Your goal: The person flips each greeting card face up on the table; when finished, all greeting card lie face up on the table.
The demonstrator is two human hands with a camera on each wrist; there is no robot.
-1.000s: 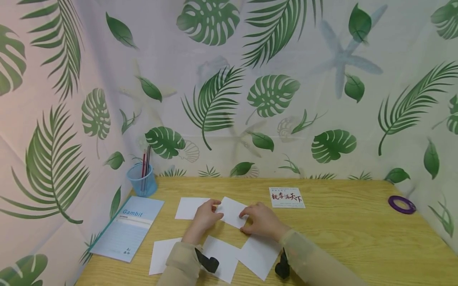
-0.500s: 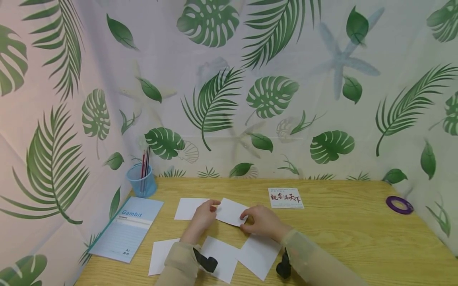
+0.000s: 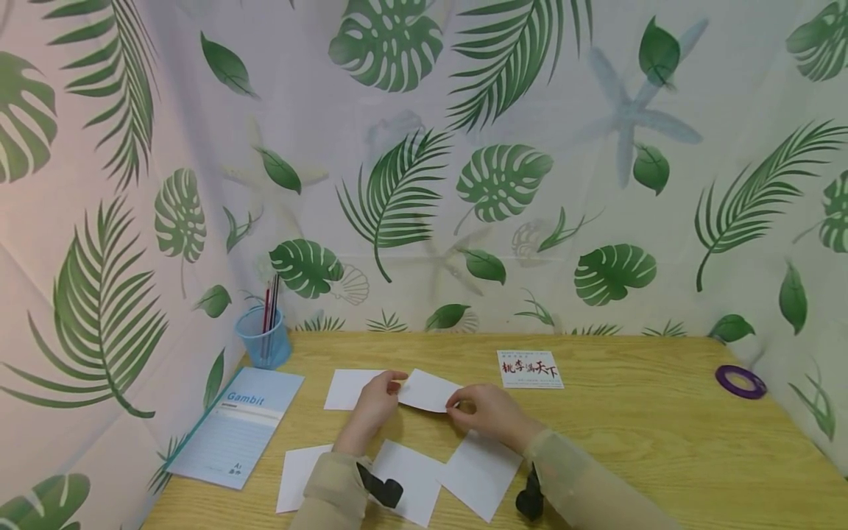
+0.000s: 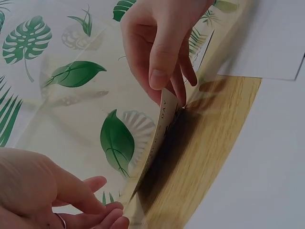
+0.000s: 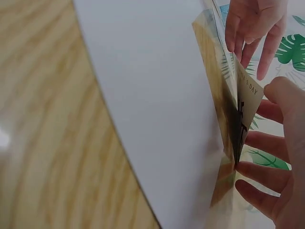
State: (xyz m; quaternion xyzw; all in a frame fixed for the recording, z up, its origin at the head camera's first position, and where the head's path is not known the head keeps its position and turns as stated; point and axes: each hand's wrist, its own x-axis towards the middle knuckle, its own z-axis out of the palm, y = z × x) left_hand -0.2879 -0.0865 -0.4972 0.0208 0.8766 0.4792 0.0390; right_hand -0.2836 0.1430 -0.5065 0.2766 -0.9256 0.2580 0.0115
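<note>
A white card (image 3: 429, 390) is tilted up off the table between my hands, its blank side showing in the head view. My right hand (image 3: 492, 414) pinches its right corner between thumb and fingers. At the left corner is my left hand (image 3: 377, 401), fingers extended and right at the card's edge. The right wrist view shows the card's printed underside (image 5: 248, 102), with the letters "DAY" and dark brush-like characters. In the left wrist view the raised card (image 4: 159, 124) casts a shadow on the wood.
More white cards lie on the wooden table (image 3: 636, 442): one behind my left hand (image 3: 347, 386), others nearer me (image 3: 482, 475). A card with red characters (image 3: 530, 369) lies at the back. A purple tape roll (image 3: 740, 381) is far right; a notebook (image 3: 235, 427) and blue pencil cup (image 3: 263, 338) stand left.
The card has tilted, its near right edge lifting from the table in my right hand's pinch. My left hand stays by the left corner. The other cards have not moved.
</note>
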